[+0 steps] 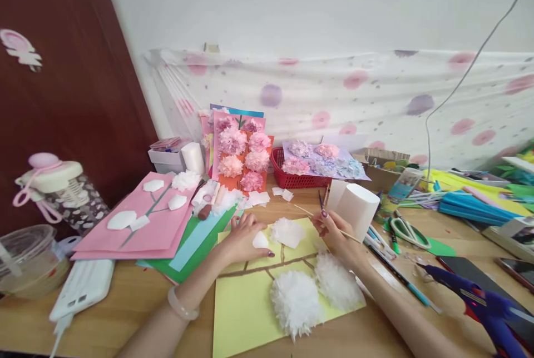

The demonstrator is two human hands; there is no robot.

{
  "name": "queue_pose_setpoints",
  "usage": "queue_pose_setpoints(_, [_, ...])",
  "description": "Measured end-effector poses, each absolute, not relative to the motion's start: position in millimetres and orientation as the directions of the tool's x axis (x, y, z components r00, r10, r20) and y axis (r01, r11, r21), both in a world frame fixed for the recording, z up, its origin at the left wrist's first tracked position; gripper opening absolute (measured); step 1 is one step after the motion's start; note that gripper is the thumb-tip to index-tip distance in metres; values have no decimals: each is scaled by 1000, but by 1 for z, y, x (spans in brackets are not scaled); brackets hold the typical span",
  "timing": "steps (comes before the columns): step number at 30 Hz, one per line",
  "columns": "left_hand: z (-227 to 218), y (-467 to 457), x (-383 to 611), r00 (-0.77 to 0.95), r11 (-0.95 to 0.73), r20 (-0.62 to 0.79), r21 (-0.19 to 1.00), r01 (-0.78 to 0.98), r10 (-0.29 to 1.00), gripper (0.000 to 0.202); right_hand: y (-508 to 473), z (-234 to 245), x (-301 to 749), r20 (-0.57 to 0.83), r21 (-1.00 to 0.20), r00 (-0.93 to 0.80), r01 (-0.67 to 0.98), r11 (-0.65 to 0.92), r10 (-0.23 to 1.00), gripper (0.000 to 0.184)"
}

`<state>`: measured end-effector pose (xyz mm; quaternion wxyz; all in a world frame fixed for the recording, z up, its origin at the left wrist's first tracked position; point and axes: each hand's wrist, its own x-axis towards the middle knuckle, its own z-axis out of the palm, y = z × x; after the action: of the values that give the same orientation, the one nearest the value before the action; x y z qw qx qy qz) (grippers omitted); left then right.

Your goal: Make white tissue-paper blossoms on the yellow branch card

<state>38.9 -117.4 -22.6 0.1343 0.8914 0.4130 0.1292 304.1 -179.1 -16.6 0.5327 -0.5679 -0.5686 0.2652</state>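
Note:
A yellow card (242,313) with brown painted branches lies before me. It carries two fluffy white tissue-paper flowers (296,302) and a flatter white tissue piece (287,233) near its top. My left hand (246,238) rests on the card's upper left, fingers apart and curved around a small white paper piece (261,240), which it partly covers. In my right hand (336,233), a thin wooden stick (303,210) is pinched between thumb and fingers, slanting over the card's upper right. A dark slim handle (321,200) shows just behind those fingertips.
Pink card (142,235) with white paper pieces lies left, beside a drink bottle (70,191). Finished flower cards (242,149) and a red basket (298,181) stand behind. A white roll (359,208), scissors (409,233) and a blue glue gun (475,297) are right.

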Motion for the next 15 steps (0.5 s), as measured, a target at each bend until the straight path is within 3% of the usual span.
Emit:
queue_pose_setpoints(3, [-12, -97, 31, 487, -533, 217, 346, 772, 846, 24, -182, -23, 315, 312, -900, 215, 378, 216, 925, 45])
queue_pose_setpoints(5, [-8, -80, 23, 393, -485, 322, 291, 825, 861, 16, -185, -24, 319, 329, -891, 214, 392, 228, 920, 46])
queue_pose_setpoints(8, [-12, -59, 11, 376, -480, 369, 249, 841, 850, 17, -191, -23, 319, 392, -840, 185, 472, 269, 901, 45])
queue_pose_setpoints(15, [-32, -46, 2, 361, -460, 336, 291, 839, 870, 17, -198, -20, 312, 532, -666, 51, 641, 381, 845, 37])
